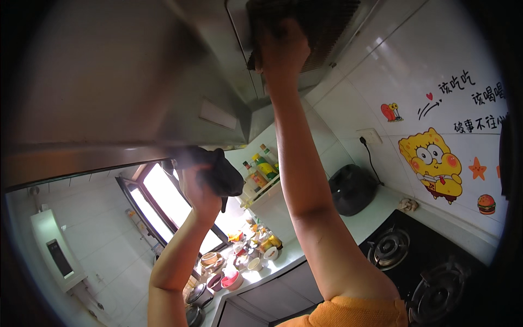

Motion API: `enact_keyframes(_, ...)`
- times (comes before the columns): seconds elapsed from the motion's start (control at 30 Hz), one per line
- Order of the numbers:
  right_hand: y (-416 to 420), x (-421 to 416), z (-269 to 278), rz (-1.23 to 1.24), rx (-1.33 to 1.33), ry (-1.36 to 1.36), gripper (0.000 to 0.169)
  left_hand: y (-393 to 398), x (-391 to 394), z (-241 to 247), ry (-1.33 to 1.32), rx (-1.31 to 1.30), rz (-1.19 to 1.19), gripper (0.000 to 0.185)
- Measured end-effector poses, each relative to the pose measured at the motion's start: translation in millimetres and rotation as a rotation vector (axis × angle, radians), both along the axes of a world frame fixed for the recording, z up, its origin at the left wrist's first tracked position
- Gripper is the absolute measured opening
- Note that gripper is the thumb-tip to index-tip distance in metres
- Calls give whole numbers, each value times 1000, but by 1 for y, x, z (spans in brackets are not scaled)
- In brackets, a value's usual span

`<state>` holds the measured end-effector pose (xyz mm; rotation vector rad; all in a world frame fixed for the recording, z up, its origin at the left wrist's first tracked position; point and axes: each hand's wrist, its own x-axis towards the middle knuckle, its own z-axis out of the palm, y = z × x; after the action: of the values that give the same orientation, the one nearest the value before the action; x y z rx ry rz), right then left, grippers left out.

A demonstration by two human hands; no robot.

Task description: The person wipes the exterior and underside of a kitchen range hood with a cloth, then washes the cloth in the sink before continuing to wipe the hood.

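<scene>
Overhead is a metal range hood (122, 90), its underside and slatted filter (327, 36) in shadow. My right hand (286, 49) reaches up to the filter, fingers curled around what looks like a dark cloth (261, 14). Shadow and blur hide that item's exact shape. Lower and to the left, my left hand (202, 190) is raised by the hood's lower rim. It grips a folded black item, apparently a cloth (222, 175), with a thin end hanging down. A pale rectangular panel (217, 114) is on the hood between my hands.
A black gas stove (388, 247) lies below right, near a dark round lid-like object (353, 190). Bowls (232, 280), pots and bottles crowd the counter (282, 261) by the window (163, 196). A bottle rack (261, 190) and water heater (57, 249) hang on walls.
</scene>
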<state>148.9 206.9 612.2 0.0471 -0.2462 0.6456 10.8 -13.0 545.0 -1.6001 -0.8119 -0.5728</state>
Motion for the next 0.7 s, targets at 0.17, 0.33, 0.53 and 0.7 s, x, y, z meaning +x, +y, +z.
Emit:
enact_keyframes(0.17,46,-71,-6,-89,-100,-136,24,8,-1,-2,26,56,-3,19)
enact_keyframes(0.33,-13,-8,-20,422,277,5,22,6,-21,1,-68,-10,-178,17)
enact_keyframes(0.53,-15,0,-4,304,499,287,24,16,-15,-8,-196,-56,-373,17)
enact_keyframes(0.7,-14,12,9,-161,312,440,24,17,-12,-11,-85,112,-222,14)
